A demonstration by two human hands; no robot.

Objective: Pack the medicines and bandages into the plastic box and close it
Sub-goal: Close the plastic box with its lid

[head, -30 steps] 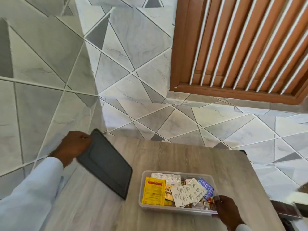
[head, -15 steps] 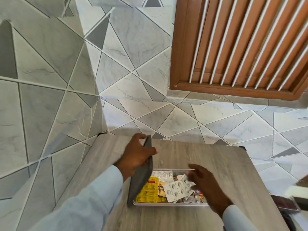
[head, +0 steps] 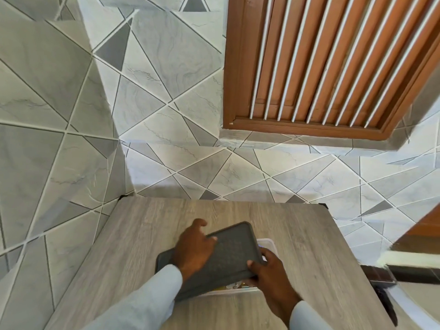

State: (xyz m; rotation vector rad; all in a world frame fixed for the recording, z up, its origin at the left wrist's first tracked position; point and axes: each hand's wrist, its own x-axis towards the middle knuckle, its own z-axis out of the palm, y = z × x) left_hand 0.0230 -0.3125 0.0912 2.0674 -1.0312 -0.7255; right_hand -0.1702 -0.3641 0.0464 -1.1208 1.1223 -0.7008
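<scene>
A person's two hands hold a dark grey rectangular plastic lid [head: 226,256] askew over a clear plastic box [head: 269,244] on a grey wood-grain table [head: 309,234]. The left hand [head: 192,248] lies on top, fingers curled over the lid's far edge; the right hand [head: 269,272] pinches its near corner. Packets beneath barely show.

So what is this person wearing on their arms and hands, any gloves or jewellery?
Both arms wear long, light blue shirt sleeves: the left sleeve and the right sleeve each reach the wrist and end in a plain cuff. The left hand and right hand are bare, with no gloves. No rings, watch or bracelets show, though the picture is slightly blurred.
</scene>
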